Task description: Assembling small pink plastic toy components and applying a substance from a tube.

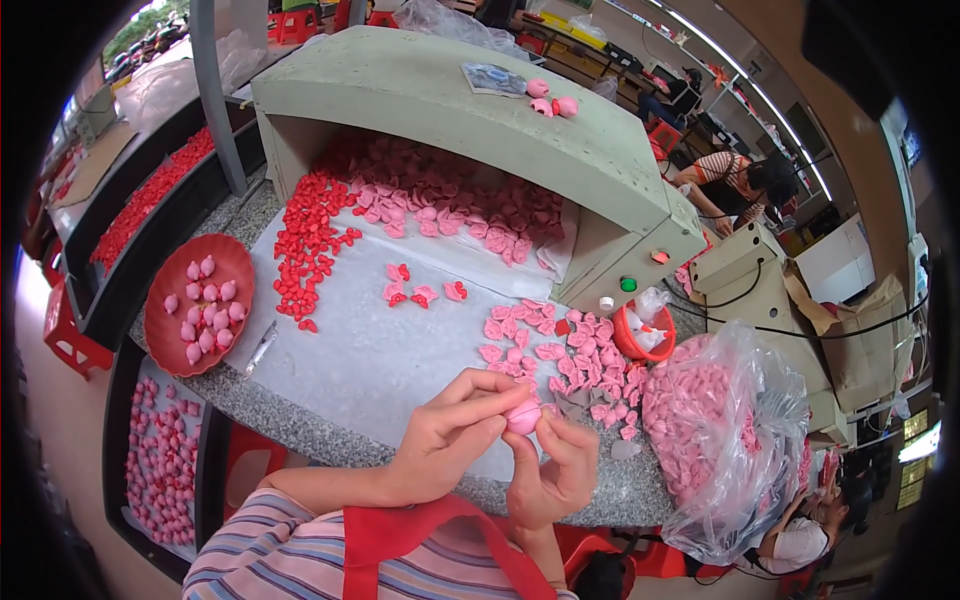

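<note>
Two hands: in front of the hood (450,105), on its near side, meeting at one small pink ball.
Pink ball (522,418): held between both hands, in front of the hood's right part.
Left hand (432,452): thumb and forefinger pinched narrow on the ball's left side.
Right hand (553,478): thumb and forefinger narrow at the ball's right side, other fingers bent.
White sheet (350,345): runs out from the hood's mouth toward the person.
Red pieces (303,245): heaped at the hood's left end, spilling forward.
Pink petal pieces (450,218): massed inside the hood; more lie loose before its right end.
Red bowl (156,325): left of the hood, nearer the person; holds pink round pieces (208,318).
Clear bag (735,430): right of the hood, nearer the person; pink pieces within.
</note>
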`<state>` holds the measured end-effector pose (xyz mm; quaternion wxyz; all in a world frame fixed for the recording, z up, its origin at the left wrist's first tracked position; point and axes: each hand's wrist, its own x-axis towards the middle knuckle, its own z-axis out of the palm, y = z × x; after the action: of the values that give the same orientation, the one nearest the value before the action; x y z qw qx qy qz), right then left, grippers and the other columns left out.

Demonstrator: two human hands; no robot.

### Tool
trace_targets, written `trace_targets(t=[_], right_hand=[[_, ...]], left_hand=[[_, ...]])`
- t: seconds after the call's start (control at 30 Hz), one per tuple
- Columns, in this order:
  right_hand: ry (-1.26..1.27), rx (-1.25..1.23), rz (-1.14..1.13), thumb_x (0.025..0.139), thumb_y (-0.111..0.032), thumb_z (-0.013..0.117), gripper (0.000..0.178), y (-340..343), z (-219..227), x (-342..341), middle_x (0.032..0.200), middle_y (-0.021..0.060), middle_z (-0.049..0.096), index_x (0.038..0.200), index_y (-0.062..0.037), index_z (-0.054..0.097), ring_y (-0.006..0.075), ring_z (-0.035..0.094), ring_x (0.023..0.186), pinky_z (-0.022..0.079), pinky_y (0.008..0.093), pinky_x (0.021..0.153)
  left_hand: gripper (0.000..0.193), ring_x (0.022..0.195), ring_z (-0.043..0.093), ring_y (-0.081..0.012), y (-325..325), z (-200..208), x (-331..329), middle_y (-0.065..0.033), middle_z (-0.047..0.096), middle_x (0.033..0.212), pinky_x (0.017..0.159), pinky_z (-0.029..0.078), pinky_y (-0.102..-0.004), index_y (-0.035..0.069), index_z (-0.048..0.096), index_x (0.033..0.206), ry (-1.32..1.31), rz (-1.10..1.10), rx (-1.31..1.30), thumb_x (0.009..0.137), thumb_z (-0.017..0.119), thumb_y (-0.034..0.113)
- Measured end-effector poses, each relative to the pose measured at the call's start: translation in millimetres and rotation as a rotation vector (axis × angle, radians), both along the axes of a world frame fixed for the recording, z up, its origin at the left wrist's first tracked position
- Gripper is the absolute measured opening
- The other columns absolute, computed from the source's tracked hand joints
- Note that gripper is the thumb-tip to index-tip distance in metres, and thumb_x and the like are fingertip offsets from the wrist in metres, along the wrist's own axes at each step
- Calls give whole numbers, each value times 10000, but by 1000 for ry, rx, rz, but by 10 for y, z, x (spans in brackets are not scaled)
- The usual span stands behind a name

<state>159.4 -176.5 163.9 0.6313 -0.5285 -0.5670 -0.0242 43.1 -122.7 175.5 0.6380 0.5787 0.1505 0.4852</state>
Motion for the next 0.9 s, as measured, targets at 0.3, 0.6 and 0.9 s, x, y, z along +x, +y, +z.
trace_targets(t=[0.3,0.6,0.9], right_hand=[[-32,28,-42,648,43,714,266,-3,-6,-73,909,112,545,887,4,604,205,549,833,455,280,740],[-49,64,-71,649,44,711,248,47,10,-116,894,111,543,869,2,603,209,544,811,458,285,720],[-82,89,-85,620,36,734,276,78,2,-67,885,107,561,862,-11,609,208,543,758,463,282,650]], left_hand=[[269,1061,500,-226,-45,-78,29,-190,486,1147,878,425,-299,-51,544,1072,-129,56,-58,832,430,-92],[223,1084,500,-319,3,-98,54,-231,489,1127,859,476,-348,-22,578,970,-213,96,6,804,469,-124],[236,1063,511,-339,9,-109,120,-217,496,1072,843,491,-364,-1,583,926,-244,129,24,773,490,-155]])
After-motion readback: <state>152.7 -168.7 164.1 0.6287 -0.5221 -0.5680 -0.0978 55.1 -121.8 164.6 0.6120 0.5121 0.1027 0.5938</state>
